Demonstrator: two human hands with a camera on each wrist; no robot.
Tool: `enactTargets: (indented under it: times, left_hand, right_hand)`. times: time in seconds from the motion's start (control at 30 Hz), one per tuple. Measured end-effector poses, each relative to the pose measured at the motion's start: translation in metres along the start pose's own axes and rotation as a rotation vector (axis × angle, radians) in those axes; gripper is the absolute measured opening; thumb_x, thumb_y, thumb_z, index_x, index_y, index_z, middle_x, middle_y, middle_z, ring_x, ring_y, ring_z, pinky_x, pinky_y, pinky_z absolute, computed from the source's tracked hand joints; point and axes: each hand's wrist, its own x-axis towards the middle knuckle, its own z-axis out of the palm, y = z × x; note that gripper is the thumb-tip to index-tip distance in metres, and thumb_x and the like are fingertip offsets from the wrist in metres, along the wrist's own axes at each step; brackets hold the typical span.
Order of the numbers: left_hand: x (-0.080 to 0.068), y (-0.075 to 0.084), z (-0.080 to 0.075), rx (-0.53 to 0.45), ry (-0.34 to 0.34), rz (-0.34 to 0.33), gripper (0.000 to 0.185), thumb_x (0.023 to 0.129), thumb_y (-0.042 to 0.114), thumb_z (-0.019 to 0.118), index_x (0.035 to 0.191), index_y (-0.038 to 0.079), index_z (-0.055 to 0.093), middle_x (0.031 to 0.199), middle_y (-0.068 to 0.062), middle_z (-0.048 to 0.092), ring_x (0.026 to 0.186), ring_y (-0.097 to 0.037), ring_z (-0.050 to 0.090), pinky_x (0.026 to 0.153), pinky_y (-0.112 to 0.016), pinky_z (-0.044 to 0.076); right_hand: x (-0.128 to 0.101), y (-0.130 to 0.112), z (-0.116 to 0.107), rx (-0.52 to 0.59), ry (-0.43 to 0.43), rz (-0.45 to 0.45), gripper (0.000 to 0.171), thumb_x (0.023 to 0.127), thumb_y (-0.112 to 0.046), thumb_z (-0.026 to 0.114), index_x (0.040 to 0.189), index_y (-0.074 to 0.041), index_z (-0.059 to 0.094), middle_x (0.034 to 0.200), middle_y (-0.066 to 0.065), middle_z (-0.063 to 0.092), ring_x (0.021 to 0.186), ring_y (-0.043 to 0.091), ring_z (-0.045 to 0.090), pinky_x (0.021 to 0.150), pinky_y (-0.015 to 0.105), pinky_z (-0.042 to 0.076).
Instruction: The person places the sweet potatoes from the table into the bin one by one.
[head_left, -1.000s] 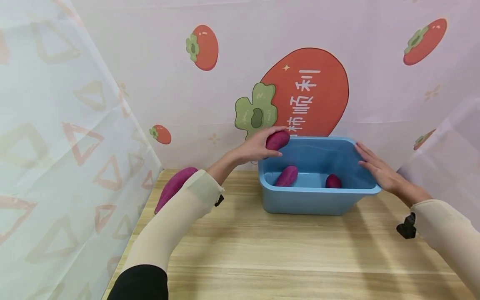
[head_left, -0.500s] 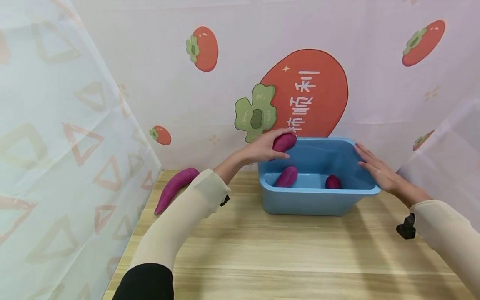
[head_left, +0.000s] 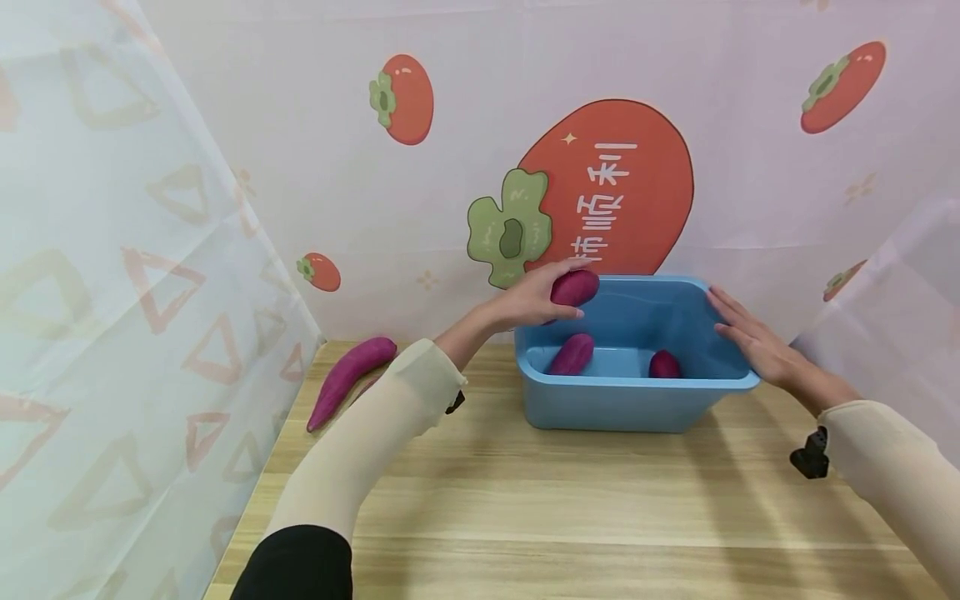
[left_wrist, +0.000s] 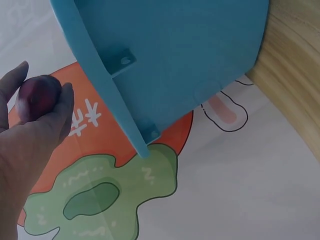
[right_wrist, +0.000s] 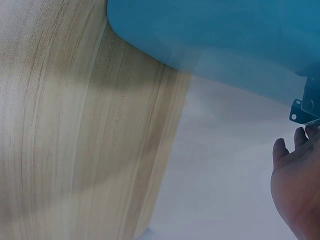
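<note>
Head view: one left hand (head_left: 534,298) grasps one purple sweet potato (head_left: 577,288) above the left rear rim of one blue bin (head_left: 607,410); one right hand (head_left: 753,337), fingers extended and gripping nothing, rests on the right rim. Two smaller roots (head_left: 572,354) lie inside, well apart; one long root (head_left: 347,382) lies at left on the wooden table (head_left: 562,500). Left wrist view: thumb and fingers clasp the sweet potato. Right wrist view: fingertips sit at the bin's edge, partly cropped.
</note>
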Motion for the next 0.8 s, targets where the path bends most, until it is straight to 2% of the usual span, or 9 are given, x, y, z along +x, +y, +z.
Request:
enactTargets:
  times: [0.13, 0.27, 0.43, 0.6, 0.8]
  left_hand:
    - [0.0006, 0.0016, 0.0023, -0.049, -0.001, -0.006, 0.086, 0.097, 0.021, 0.079, 0.167, 0.017, 0.031, 0.162, -0.011, 0.045, 0.143, -0.026, 0.051, 0.105, -0.034, 0.054]
    - [0.0010, 0.0024, 0.0052, -0.100, 0.012, -0.019, 0.089, 0.095, 0.024, 0.081, 0.168, 0.017, 0.030, 0.168, -0.011, 0.039, 0.150, -0.030, 0.047, 0.113, -0.043, 0.050]
    - [0.0016, -0.0001, 0.0063, -0.073, 0.021, -0.007, 0.093, 0.093, 0.033, 0.082, 0.168, 0.018, 0.030, 0.168, -0.012, 0.039, 0.152, -0.034, 0.042, 0.116, -0.052, 0.046]
    - [0.0011, -0.0006, 0.0049, -0.040, 0.005, -0.019, 0.095, 0.093, 0.041, 0.081, 0.169, 0.020, 0.028, 0.168, -0.011, 0.038, 0.153, -0.032, 0.039, 0.117, -0.054, 0.044]
    - [-0.0030, -0.0004, 0.0015, -0.043, 0.008, -0.019, 0.095, 0.093, 0.041, 0.081, 0.169, 0.021, 0.028, 0.170, -0.011, 0.035, 0.154, -0.032, 0.037, 0.118, -0.056, 0.043]
  right_hand:
    - [0.0002, -0.0007, 0.0000, 0.003, -0.002, 0.004, 0.063, 0.114, -0.023, 0.032, 0.168, -0.002, 0.007, 0.175, 0.026, -0.003, 0.154, 0.063, -0.001, 0.107, 0.090, 0.004]
    - [-0.0002, -0.0012, 0.0000, 0.001, -0.004, 0.005, 0.063, 0.114, -0.023, 0.032, 0.168, -0.001, 0.007, 0.175, 0.026, -0.002, 0.155, 0.063, -0.002, 0.108, 0.090, 0.003]
    - [0.0000, -0.0014, 0.0003, -0.009, -0.008, 0.008, 0.063, 0.114, -0.023, 0.031, 0.168, -0.001, 0.007, 0.175, 0.026, -0.002, 0.155, 0.062, -0.002, 0.109, 0.089, 0.002]
    - [0.0000, -0.0026, 0.0006, -0.007, -0.008, 0.021, 0.064, 0.114, -0.024, 0.032, 0.169, -0.004, 0.005, 0.176, 0.025, -0.003, 0.155, 0.062, -0.002, 0.107, 0.091, 0.005]
    - [0.0003, -0.0028, 0.0007, -0.004, -0.007, 0.019, 0.064, 0.114, -0.024, 0.032, 0.169, -0.004, 0.005, 0.176, 0.024, -0.003, 0.155, 0.061, -0.003, 0.108, 0.090, 0.004]
